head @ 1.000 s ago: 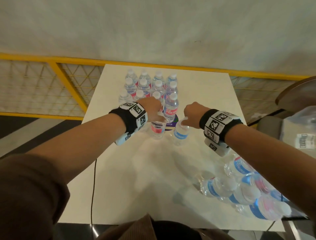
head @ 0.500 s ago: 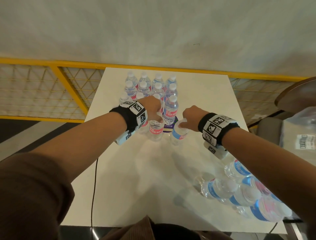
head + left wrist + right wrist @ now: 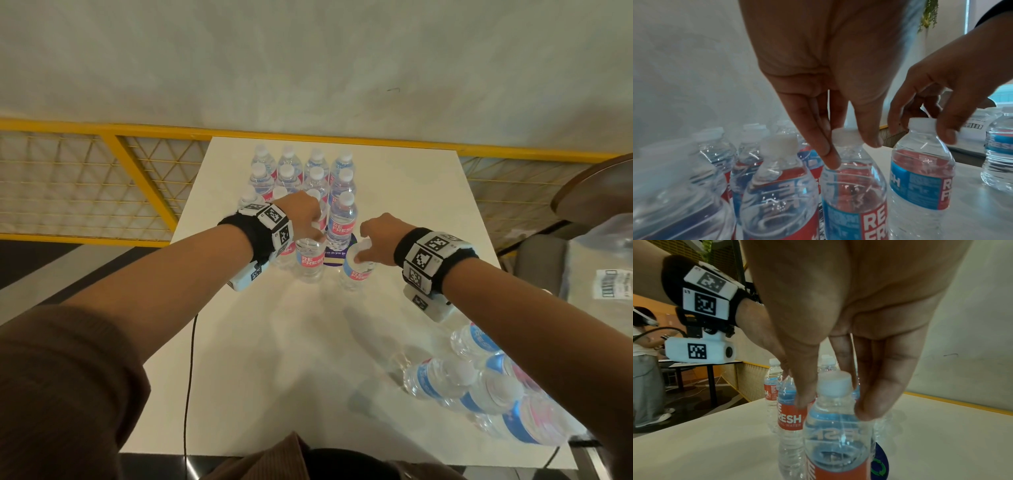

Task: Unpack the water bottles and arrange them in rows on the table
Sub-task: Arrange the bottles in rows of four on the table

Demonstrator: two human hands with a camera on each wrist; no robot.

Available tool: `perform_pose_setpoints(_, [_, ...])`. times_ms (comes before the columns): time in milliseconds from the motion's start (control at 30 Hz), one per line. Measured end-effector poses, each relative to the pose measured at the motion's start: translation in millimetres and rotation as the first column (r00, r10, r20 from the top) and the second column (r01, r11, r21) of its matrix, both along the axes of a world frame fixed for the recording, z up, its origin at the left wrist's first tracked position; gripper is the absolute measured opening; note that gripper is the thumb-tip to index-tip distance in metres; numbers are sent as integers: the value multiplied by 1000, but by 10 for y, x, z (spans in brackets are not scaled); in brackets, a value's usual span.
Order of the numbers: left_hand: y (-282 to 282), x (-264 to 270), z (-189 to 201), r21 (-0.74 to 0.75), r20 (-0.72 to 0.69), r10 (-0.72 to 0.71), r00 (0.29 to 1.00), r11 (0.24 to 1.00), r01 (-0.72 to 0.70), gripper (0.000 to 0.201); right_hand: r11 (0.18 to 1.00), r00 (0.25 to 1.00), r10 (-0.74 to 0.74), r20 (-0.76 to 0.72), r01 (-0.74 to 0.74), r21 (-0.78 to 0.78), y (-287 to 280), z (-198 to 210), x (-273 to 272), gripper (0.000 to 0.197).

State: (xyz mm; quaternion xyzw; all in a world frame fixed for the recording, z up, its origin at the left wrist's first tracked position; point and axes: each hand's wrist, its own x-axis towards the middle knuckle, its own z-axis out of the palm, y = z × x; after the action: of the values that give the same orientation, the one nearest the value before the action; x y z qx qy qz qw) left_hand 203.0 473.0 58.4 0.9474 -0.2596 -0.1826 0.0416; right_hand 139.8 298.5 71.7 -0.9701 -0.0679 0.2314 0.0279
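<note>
Several clear water bottles with red-and-blue labels stand in rows at the far middle of the white table. My left hand pinches the white cap of an upright bottle at the front of the rows; thumb and fingertips flank the cap. My right hand pinches the cap of a second upright bottle just to its right. Both bottles appear to stand on the table. More bottles lie bunched in a pack at the near right corner.
A purple round sticker lies on the table between the two held bottles. A yellow mesh railing runs behind the table. A black cable hangs at the near left. A brown round table and wrapped goods stand right.
Both hands carried their bottles a little farther in and down, up against the front of the rows. The right bottle, tilted earlier, now stands more upright.
</note>
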Motion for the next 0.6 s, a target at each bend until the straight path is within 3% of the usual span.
perform_pose_setpoints(67, [9, 11, 4, 0, -9, 8, 1000, 1000, -8, 46, 999, 999, 43, -13, -43, -20, 27, -30, 15, 48])
perform_pose_setpoints(167, [18, 36, -3, -30, -13, 6, 1000, 1000, -6, 36, 997, 997, 77, 32, -76, -34, 75, -87, 68, 36])
perform_pose_setpoints(467, [18, 56, 20, -33, 12, -46, 999, 998, 46, 39, 999, 993, 26, 114, -29, 19, 192, -125, 219, 30])
perform_pose_setpoints(600, [8, 35, 48, -30, 8, -47, 999, 998, 47, 11, 999, 991, 23, 135, -28, 37, 277, -119, 287, 27])
